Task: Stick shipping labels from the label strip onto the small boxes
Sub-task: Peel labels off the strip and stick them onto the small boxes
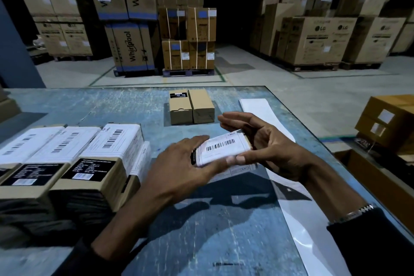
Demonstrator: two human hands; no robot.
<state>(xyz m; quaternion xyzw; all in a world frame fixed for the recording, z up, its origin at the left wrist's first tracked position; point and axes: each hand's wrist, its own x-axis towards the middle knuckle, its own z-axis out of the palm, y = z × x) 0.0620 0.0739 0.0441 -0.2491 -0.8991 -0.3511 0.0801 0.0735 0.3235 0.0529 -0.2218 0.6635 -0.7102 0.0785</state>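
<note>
A small brown box (220, 149) with a white barcode label across its top is held above the blue table between both hands. My left hand (179, 168) lies on the box's near left end, fingers pressing the label. My right hand (266, 143) cups the far right end, thumb at the box's front edge. The white label strip (266, 114) runs along the table's right side, from the far edge toward me, partly hidden under my right arm. Two unlabelled small boxes (191, 106) stand side by side at the far middle of the table.
A block of labelled small boxes (74, 157) fills the near left of the table (112, 105). Brown cartons (389, 119) sit beyond the table's right edge. Tall appliance cartons on pallets (188, 40) line the warehouse floor behind.
</note>
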